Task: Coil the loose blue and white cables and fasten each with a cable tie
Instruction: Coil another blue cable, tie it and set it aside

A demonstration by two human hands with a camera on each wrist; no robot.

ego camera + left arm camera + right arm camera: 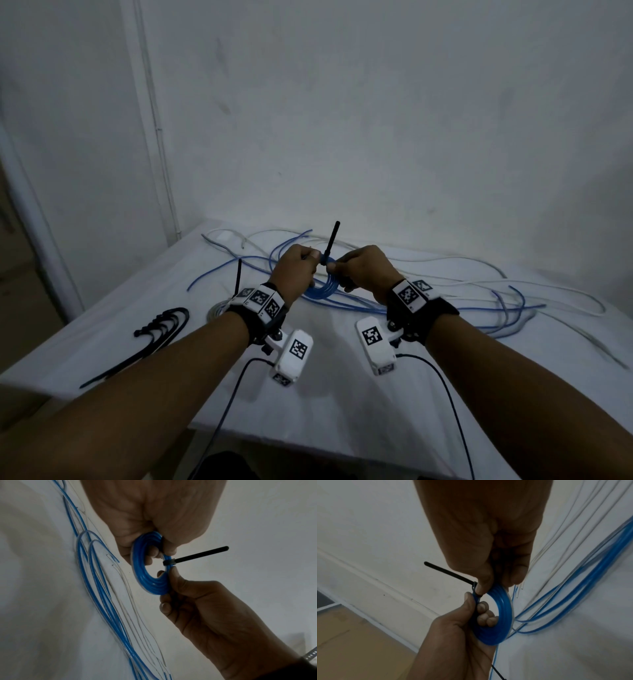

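A coil of blue cable [147, 566] is held upright above the white table [342, 394], between the two hands. A black cable tie [197, 556] is wrapped round the coil's top, its free tail sticking up and away. The coil is gripped by the curled fingers of the left hand [294, 270], and its other side, just beside the tie's head, is pinched by the right hand [366, 270]. Loose blue cables [445, 308] and white cables [513, 284] are spread over the table behind the hands. A bundle of spare black ties [161, 325] lies near the table's left edge.
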